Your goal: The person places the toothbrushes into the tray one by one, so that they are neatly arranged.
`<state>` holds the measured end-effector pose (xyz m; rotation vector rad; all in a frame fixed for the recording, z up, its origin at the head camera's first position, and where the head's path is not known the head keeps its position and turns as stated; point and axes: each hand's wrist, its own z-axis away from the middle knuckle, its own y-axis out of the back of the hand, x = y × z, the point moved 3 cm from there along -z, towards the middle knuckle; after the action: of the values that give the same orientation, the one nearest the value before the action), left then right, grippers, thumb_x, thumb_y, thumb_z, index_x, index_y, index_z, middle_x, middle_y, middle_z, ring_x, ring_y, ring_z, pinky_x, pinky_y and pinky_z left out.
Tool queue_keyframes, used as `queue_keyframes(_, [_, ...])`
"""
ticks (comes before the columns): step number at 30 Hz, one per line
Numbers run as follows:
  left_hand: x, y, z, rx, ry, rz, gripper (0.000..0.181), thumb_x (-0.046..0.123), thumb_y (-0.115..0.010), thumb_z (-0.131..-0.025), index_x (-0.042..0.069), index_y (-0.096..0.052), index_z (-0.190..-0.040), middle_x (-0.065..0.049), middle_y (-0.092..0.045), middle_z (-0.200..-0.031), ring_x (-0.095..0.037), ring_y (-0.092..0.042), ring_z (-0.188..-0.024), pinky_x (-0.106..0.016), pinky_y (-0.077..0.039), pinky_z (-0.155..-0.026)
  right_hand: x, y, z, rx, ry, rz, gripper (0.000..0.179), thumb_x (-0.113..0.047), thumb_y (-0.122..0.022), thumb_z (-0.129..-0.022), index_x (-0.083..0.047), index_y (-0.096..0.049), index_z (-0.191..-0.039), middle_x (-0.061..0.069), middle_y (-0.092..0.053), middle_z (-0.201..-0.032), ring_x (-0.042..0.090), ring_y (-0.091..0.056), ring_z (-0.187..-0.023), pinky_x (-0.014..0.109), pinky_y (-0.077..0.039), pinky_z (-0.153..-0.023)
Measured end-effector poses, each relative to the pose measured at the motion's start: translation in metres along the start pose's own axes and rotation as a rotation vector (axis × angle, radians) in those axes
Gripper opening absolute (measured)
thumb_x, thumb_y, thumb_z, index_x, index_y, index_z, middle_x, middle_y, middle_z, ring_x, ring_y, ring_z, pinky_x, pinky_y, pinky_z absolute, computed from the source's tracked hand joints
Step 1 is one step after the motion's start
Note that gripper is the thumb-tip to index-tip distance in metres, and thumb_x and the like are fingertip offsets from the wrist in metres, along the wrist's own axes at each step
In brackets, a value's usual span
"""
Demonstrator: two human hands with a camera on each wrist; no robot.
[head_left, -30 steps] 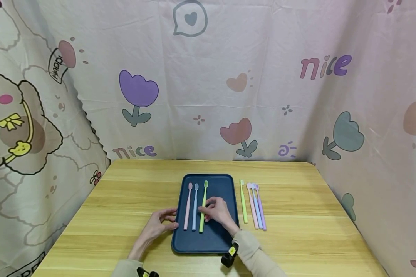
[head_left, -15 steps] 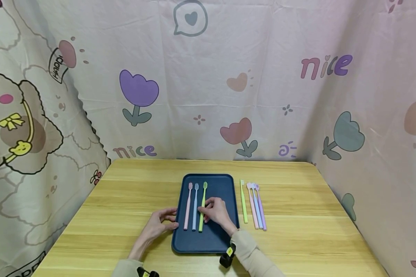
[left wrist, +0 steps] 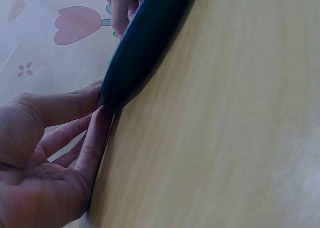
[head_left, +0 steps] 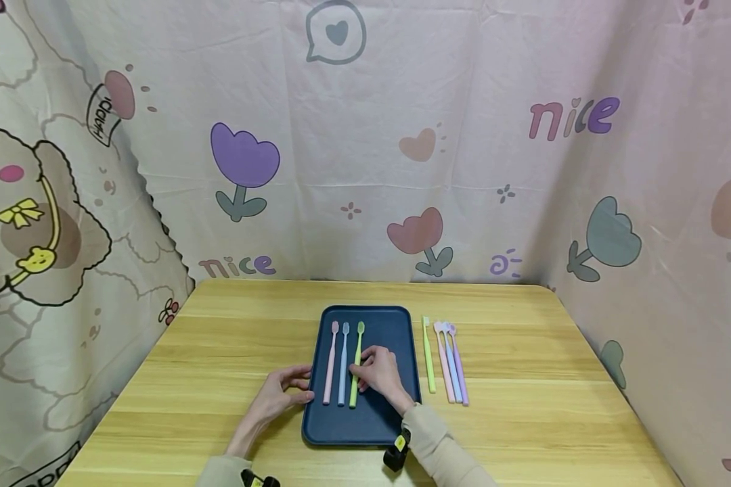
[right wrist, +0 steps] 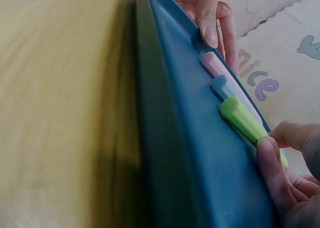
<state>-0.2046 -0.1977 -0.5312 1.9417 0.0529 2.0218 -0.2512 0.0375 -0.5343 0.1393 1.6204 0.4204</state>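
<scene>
My left hand (head_left: 282, 391) holds the left rim of a dark blue rectangular tray (head_left: 356, 431); in the right wrist view its thumb laps over the rim, the other fingers outside. A green toothbrush (head_left: 359, 345) lies lengthwise in the tray, and my right hand (head_left: 382, 373) pinches its handle between thumb and forefinger. In the right wrist view the green handle end (right wrist: 240, 117) points away from those fingertips. Left of it lie a blue toothbrush (head_left: 343, 368) and a pink toothbrush (head_left: 330, 368), roughly parallel, heads toward the far side.
Beside the tray's right edge, on the wooden table (head_left: 524, 379), lie a second green toothbrush (head_left: 428, 358) and a close group of pink (head_left: 445, 365), blue (head_left: 452, 365) and purple (head_left: 459, 368) toothbrushes. A printed cloth (head_left: 341, 162) hangs behind the table.
The green toothbrush in my right hand has shifted slightly toward me and its head a little left. The right wrist has swung slightly left. My left hand stays put.
</scene>
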Motion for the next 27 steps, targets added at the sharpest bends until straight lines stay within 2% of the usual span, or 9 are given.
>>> queue_keyframes(14, [-0.002, 0.0, -0.001, 0.007, 0.017, 0.003, 0.062, -0.002, -0.078, -0.082, -0.012, -0.052, -0.137, -0.03, -0.061, -0.128, -0.02, -0.063, -0.097, -0.019, -0.051, -0.077, -0.001, -0.001, 0.001, 0.008, -0.001, 0.012, 0.032, -0.012, -0.077, -0.087, 0.006, -0.064, -0.11, 0.008, -0.07, -0.067, 0.007, -0.06, -0.042, 0.03, -0.055, -0.047])
queue_keyframes(19, [-0.001, -0.001, -0.001, 0.008, 0.019, -0.004, 0.062, -0.001, -0.078, -0.082, -0.012, -0.052, -0.137, -0.03, -0.061, -0.128, -0.02, -0.064, -0.097, -0.019, -0.051, -0.077, -0.001, 0.001, 0.004, 0.005, 0.01, 0.003, 0.039, -0.018, -0.079, -0.087, 0.007, -0.063, -0.112, 0.008, -0.07, -0.064, 0.01, -0.061, -0.041, 0.031, -0.054, -0.046])
queue_keyframes(27, [0.0, 0.0, 0.0, -0.002, -0.007, -0.006, 0.062, 0.0, -0.079, -0.082, -0.013, -0.053, -0.136, -0.031, -0.062, -0.127, -0.014, -0.064, -0.094, -0.018, -0.05, -0.079, 0.003, 0.007, 0.013, -0.075, 0.064, -0.064, 0.041, -0.014, -0.075, -0.09, 0.008, -0.062, -0.122, 0.017, -0.073, -0.073, 0.012, -0.066, -0.049, 0.031, -0.057, -0.05])
